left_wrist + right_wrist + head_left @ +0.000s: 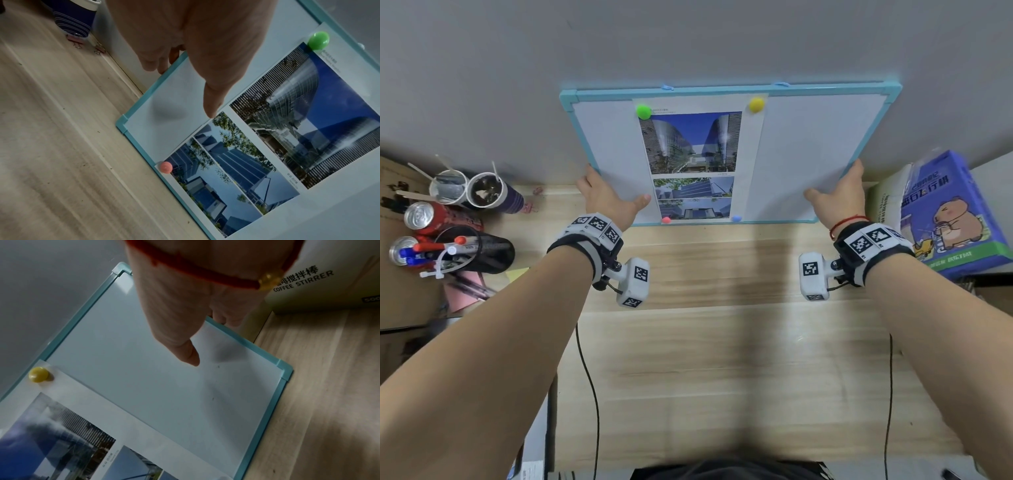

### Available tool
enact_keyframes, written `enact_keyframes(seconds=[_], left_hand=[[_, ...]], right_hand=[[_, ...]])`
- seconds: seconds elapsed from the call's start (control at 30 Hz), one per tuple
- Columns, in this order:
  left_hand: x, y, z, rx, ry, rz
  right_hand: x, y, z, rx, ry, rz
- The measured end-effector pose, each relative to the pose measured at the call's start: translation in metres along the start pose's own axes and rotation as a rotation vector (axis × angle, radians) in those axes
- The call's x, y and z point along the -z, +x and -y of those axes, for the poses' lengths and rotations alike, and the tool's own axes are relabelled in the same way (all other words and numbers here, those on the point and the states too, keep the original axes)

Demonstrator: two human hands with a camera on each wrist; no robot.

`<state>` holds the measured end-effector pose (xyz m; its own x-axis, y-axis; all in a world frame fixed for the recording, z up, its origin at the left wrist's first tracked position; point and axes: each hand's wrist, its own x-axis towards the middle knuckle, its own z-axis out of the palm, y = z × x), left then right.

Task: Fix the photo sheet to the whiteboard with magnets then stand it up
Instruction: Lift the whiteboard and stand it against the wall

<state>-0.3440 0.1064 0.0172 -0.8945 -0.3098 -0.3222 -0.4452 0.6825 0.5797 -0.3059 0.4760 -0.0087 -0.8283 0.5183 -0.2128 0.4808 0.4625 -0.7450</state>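
The blue-framed whiteboard [808, 144] stands on its lower edge at the back of the desk, tilted back against the grey wall. The photo sheet [695, 150] of building pictures lies flat on it, held by a green magnet [643, 111], a yellow magnet [756, 104], a pink magnet [666, 220] and a blue magnet [736, 218] at its corners. My left hand [613, 186] grips the board's left edge, thumb on the front, fingers behind. My right hand [834, 185] grips the right edge the same way. In the wrist views each thumb [211, 105] [189, 356] rests on the white surface.
Left of the board stand two paper cups [465, 188] with stirrers, soda cans [421, 216] and a black pen holder [472, 253]. A blue tissue pack [952, 212] and a coffee stirrer box [329, 280] sit close to the right edge. The wooden desk [722, 342] stretches towards me.
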Motion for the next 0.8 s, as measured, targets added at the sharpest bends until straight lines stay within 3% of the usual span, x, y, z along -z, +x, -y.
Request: enact_keyframes(seconds=[0.27, 0.53, 0.8], left_hand=[[0.009, -0.01, 0.003, 0.06, 0.034, 0.068], [0.016, -0.01, -0.002, -0.024, -0.019, 0.009], [0.015, 0.0, -0.004, -0.068, -0.05, 0.045]], right_hand=[[0.0, -0.009, 0.003, -0.083, 0.002, 0.002], [0.006, -0.007, 0.018, 0.003, 0.031, -0.058], [0.009, 0.004, 0.026, -0.007, 0.009, -0.012]])
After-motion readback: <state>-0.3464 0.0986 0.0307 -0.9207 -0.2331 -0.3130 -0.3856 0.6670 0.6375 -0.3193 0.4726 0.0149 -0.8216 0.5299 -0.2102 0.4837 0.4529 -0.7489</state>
